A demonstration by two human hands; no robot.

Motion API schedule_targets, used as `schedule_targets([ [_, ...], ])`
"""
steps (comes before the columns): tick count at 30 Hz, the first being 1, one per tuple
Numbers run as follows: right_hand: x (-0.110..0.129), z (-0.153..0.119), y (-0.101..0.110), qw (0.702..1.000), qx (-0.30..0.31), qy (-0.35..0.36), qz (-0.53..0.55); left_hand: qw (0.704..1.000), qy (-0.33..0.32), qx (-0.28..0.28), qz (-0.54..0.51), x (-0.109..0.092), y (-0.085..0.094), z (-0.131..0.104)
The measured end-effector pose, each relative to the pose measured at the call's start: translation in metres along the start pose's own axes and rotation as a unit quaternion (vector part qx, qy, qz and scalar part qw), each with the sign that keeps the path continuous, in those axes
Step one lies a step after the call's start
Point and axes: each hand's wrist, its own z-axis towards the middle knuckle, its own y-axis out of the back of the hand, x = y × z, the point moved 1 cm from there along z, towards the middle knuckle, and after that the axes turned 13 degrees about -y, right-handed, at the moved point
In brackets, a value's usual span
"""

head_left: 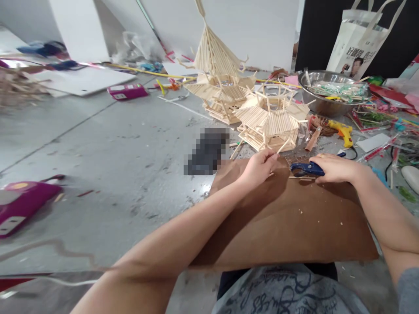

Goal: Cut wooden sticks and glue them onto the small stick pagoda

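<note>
Thumb and fingers of the left hand point(260, 168) were pinched together on a pale stick point(284, 147) at the far edge of the brown board point(294, 231); its tip pointed toward the nearer stick model point(273, 118), which stood just beyond the board, and whether the two touched could not be told. The right hand point(334, 167) was curled closed around a blue hand tool point(309, 168) over the board's far part, right of the stick; how its ends stood was unclear. Good handling seemed to call for a light pinch, since so thin a stick would probably snap under pressure, and for keeping the tool's ends turned away from the left hand. Short stick pieces point(301, 178) lay on the board beneath the tool, so a low sweep might have scattered them. Past the board's far right, a yellow glue gun point(343, 132) and a steel bowl point(317, 103) crowded any reach. Left of the board, gray floor point(144, 170) gave wider passage, with a dark blurred object point(207, 152) beside its far left corner to skirt
</note>
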Motion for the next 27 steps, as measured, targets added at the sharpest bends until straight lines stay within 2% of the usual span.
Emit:
schedule_targets([
  [4, 0.005, 0.006, -0.008, 1.0, -0.007, -0.001, -0.011, 0.998, -0.047, 0.018, 0.041, 0.0, 0.001, -0.001],
  [11, 0.008, 0.005, -0.006, 1.0, -0.024, 0.016, 0.011, 0.997, -0.047, 0.038, 0.039, 0.001, 0.0, -0.005],
  [13, 0.008, 0.008, -0.005, 0.998, -0.055, 0.017, 0.033, 0.997, -0.052, 0.042, 0.044, 0.0, -0.001, -0.005],
  [15, 0.008, 0.013, -0.005, 0.992, -0.114, 0.0, 0.044, 0.996, -0.06, 0.042, 0.048, -0.001, -0.002, -0.006],
  [18, 0.007, 0.025, -0.009, 0.983, -0.18, -0.025, 0.025, 0.995, -0.086, 0.033, 0.043, -0.005, -0.003, -0.007],
  [22, 0.008, 0.04, -0.014, 0.986, -0.164, -0.011, -0.002, 0.994, -0.103, 0.013, 0.022, -0.004, -0.005, -0.007],
  [27, 0.007, 0.049, -0.014, 0.991, -0.116, -0.065, 0.026, 0.997, -0.079, -0.002, -0.018, -0.001, -0.007, -0.008],
])
